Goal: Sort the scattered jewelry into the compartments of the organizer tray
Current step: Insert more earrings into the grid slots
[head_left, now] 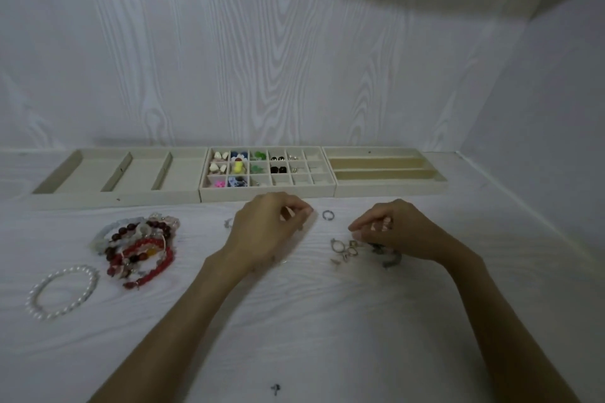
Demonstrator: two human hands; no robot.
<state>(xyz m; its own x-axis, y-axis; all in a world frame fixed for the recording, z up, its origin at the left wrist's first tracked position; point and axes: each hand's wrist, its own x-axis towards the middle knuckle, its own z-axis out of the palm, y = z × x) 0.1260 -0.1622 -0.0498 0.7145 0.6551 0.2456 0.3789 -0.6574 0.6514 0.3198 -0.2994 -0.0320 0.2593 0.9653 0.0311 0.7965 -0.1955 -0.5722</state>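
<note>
jewelry lies scattered across the white wood-grain surface (327,321) in front of me, with three cream organizer trays lined up against the wall at 12 o'clock. the middle tray (267,190), a grid of small compartments, already holds coloured pieces in its left columns: white, blue, yellow, pink and green, then black studs and small silver bits further right. the left tray (114,198) has three wide sections; the right tray (389,188) has long narrow slots.

my left hand (262,232) hovers just below the grid tray, its fingers (299,206) curled in toward the thumb as if pinching; whether anything sits between them i cannot tell, the frame is too blurred. my right hand (396,229) is at 3 o'clock of it, fingers (363,226) curled down over a small heap of silver rings (347,249), their tips at or just above the heap; i cannot tell whether they grip any.

a lone silver ring (328,215) rests between my hands. at 9 o'clock a tangle of red and pale beaded bracelets (140,245) lies piled, and a white pearl bracelet (62,291) sits apart at 8 o'clock. a tiny dark piece (275,388) lies at 6 o'clock, near me.
</note>
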